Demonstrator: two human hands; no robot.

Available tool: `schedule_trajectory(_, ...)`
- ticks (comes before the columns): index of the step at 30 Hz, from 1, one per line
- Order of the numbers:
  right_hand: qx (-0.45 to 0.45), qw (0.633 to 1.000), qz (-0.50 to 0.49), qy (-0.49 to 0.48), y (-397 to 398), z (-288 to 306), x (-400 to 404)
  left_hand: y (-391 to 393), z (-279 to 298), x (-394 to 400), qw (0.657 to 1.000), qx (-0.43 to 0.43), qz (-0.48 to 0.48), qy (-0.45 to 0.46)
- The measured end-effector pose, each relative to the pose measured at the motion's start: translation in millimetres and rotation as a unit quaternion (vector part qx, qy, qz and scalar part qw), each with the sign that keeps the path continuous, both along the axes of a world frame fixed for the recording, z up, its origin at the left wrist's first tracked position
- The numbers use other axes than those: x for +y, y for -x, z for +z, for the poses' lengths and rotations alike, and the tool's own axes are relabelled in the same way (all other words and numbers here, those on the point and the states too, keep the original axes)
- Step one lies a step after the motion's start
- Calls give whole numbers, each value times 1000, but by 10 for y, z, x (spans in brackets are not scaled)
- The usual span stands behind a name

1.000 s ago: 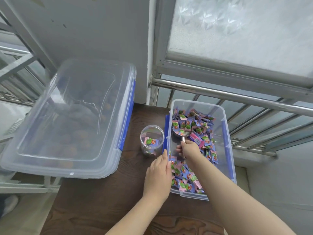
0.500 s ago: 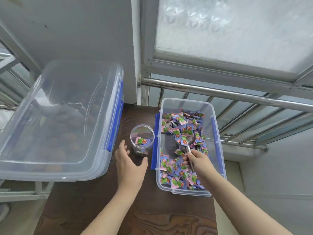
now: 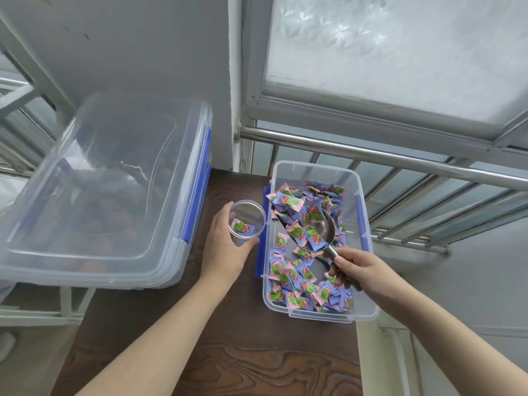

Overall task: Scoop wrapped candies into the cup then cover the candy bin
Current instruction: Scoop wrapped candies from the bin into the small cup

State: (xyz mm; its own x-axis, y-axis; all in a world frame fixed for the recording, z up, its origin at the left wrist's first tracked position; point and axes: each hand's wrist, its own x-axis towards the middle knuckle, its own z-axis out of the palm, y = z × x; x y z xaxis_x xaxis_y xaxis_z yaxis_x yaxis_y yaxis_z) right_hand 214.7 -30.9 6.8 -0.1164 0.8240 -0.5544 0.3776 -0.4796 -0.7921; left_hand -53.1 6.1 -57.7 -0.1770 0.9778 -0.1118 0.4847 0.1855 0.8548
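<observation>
table [image 3: 160, 324]: dark wood, by window rail
bin [image 3: 360, 221]: right edge, lid off
left hand [image 3: 225, 250]: wrapped round cup [image 3: 247, 221]
right hand [image 3: 363, 270]: clamped on scoop [image 3: 314, 232], candies [image 3: 291, 277] loaded

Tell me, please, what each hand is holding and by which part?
The left hand grips the clear cup around its side wall; the right hand holds the metal scoop by its handle.

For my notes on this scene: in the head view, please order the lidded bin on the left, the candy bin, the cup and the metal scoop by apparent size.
1. lidded bin, largest, though it also sits nearer the camera.
2. candy bin.
3. metal scoop and cup: too alike to rank; the right hand hides part of the scoop's handle.
</observation>
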Motion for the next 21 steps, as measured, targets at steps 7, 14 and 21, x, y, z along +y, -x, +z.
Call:
schedule_trajectory(7,-33,989,142,31,51,364,247,2,-25,-25,1000,-4,3,-8)
schedule_trajectory(14,-196,948,247,51,249,642,575,23,-90,-53,1000,-9,-3,-23)
schedule_trajectory(21,-312,904,291,25,738,1117,848,14,-74,-95,999,-8,-20,-32)
